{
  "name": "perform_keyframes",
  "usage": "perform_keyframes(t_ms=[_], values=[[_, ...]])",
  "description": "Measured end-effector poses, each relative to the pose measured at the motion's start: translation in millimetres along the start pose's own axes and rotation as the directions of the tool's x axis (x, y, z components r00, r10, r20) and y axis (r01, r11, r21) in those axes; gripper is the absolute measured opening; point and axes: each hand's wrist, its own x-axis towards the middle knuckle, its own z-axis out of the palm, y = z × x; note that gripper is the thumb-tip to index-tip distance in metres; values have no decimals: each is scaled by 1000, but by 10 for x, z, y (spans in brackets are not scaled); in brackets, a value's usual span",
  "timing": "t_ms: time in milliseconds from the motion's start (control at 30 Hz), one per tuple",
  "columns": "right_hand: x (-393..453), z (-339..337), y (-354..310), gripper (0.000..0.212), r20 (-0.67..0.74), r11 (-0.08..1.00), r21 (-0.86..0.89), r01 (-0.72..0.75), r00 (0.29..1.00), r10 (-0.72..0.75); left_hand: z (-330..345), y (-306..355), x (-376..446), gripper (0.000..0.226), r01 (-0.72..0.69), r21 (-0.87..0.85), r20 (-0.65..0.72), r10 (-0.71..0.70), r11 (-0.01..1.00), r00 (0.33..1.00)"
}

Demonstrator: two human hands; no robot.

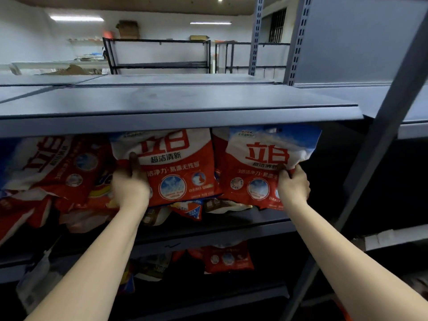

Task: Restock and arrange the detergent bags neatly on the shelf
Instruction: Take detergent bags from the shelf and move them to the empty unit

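Each hand's fingers [283,174] grip one upright detergent bag [266,167] on the shelf [208,230].

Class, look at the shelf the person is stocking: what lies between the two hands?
In the head view, the left hand grips an upright red detergent bag whose face fills most of the stretch; then comes the bag the right hand pinches.

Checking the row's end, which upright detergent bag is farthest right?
The detergent bag held by the right hand; only dark shelf space lies beyond it.

Two red-and-white detergent bags [178,167] stand upright, side by side, on the shelf [208,224]
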Motion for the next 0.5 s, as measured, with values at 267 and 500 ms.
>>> perform_keyframes(t_ms=[267, 500], values=[[-554, -539, 29, 31, -198, 997, 2, -71, 978, 70, -89, 146, -348, 49, -129, 162, 143, 106, 978, 984], [-1016, -1141, 236, 34, -344, 992, -6, -125, 932, 115, -111, 158, -756, 54, -118, 16, 341, 106, 993, 934]])
